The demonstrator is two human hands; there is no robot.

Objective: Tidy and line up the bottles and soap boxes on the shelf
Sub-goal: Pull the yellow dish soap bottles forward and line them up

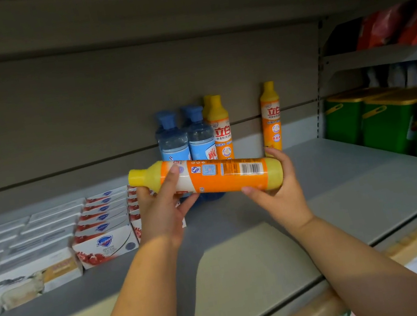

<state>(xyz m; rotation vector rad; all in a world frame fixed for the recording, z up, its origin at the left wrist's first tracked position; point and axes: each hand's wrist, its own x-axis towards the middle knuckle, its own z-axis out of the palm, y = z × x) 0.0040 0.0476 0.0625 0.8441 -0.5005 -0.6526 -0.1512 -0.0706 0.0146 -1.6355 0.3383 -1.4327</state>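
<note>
From the head camera we hold an orange bottle (pixel 213 176) sideways in the air above the shelf (pixel 346 189), its yellow cap pointing left and its rounded yellow base pointing right. It is a slim plastic cylinder with a glossy orange label, barcode side up, and a band of milky liquid showing near the shoulder.

Our left hand (pixel 161 210) grips it just below the cap, one finger curled over the top and the thumb pressed in from underneath. Our right hand (pixel 280 195) cups the base end, fingers wrapped under it and the thumb up behind.

Behind the bottle, against the flat beige back panel, stand two clear blue bottles (pixel 174 141) with ribbed shoulders and blue caps, touching side by side. Just to their right is a pair of orange bottles (pixel 220 130), upright, one behind the other. A lone orange bottle (pixel 271 116) stands apart further right, upright, just behind our right thumb.

On the left of the smooth grey shelf, red-and-white soap boxes (pixel 105 243) sit in a neat column running to the back. Left of them, pale soap boxes (pixel 34 269) of matt card lie in packed rows, blurred at the edge.

In the next bay to the right stand green tubs (pixel 390 120) with yellow lids and handles, and shiny red packets (pixel 401 23) lean on the shelf above.
</note>
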